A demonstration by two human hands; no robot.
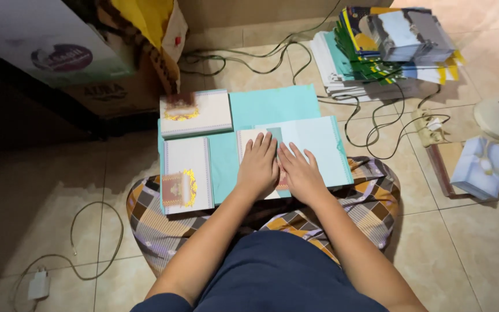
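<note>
1. Left hand [257, 167] and right hand [299, 173] lie flat, fingers spread, grasping nothing, pressing the pale sheet [313, 144].
2. Sheet sits at the teal paper's [272, 104] near right corner, its long axis running left-right, directly under both palms.

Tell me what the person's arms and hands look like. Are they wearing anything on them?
Both arms are bare from the hands up past the elbows. The left hand and right hand wear no gloves, and I can see no rings, watch or bracelet. A dark blue short sleeve shows at the left upper arm, matching the dark blue top. The fingernails look short and plain.
</note>
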